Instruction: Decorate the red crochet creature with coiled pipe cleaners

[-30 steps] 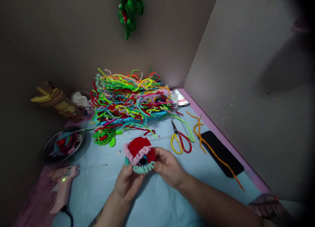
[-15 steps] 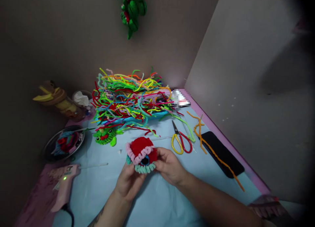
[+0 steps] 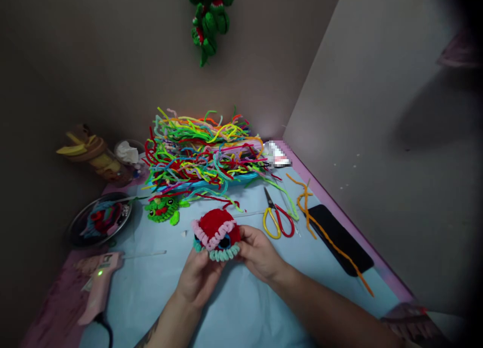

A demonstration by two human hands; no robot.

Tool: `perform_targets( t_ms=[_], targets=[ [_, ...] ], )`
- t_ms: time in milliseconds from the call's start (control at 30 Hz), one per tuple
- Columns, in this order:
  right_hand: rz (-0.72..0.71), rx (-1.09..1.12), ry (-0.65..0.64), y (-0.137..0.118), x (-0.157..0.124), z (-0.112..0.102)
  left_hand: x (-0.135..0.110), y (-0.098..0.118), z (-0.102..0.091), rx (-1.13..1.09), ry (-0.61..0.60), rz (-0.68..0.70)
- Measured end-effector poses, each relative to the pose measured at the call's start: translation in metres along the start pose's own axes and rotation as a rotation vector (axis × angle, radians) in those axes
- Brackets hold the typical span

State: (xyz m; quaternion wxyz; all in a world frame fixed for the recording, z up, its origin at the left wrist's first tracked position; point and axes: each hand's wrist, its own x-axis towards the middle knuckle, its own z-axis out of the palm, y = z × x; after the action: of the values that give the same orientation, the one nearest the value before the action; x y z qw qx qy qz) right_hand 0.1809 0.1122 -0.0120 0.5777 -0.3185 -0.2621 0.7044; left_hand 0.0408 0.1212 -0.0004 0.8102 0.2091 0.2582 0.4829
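Observation:
Between both hands, just above the blue table cover, is a red fuzzy pipe-cleaner figure [image 3: 217, 222] with curly pink strips forming a V, a curly teal edge and dark blue-rimmed eyes. My left hand [image 3: 198, 277] grips it from below on its left side, the thumb near the teal edge. On the opposite side my right hand [image 3: 260, 252] pinches the figure's right edge between thumb and fingers. Its back and underside are hidden. Scissors [image 3: 274, 214] with one yellow and one red handle lie beyond my right hand. A green pipe-cleaner frog-like figure [image 3: 163, 209] rests behind on the left.
A blue tray [image 3: 241, 179] heaped with colourful pipe cleaners [image 3: 204, 151] stands at the back. At left are a pink glue gun [image 3: 101, 285] with a lit green light and a round dish [image 3: 126, 219]. Orange pipe cleaners [image 3: 339, 250] cross a black phone-like slab [image 3: 362, 262] at right.
The red figure has tilted slightly in my hands, so a second eye shows more at its left. Both hands keep their hold. The whole view has shifted a little.

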Motion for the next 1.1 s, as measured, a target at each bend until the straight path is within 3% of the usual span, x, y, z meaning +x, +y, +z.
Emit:
perform_targets(
  t_ms=[233, 333, 467, 567, 733, 1100],
  targets=[
    [0.002, 0.001, 0.045, 0.000, 0.004, -0.003, 0.001, 0.000, 0.003, 0.016, 0.044, 0.104],
    [-0.084, -0.088, 0.082, 0.000, 0.004, -0.004, 0.003, 0.000, 0.006, 0.056, 0.116, 0.190],
    [-0.484, -0.631, 0.184, 0.001, -0.004, -0.005, 0.006, -0.003, 0.005, 0.096, 0.194, 0.223],
    [-0.668, -1.024, 0.145, 0.000, -0.012, -0.002, 0.006, -0.006, 0.002, 0.108, 0.192, 0.182],
    [-0.748, -1.229, 0.102, 0.000, -0.017, 0.006, 0.002, -0.012, 0.003, 0.116, 0.170, 0.134],
    [-0.684, -1.199, 0.198, 0.000, -0.011, 0.000, -0.002, -0.012, 0.003, 0.147, 0.114, 0.037]
  ],
)
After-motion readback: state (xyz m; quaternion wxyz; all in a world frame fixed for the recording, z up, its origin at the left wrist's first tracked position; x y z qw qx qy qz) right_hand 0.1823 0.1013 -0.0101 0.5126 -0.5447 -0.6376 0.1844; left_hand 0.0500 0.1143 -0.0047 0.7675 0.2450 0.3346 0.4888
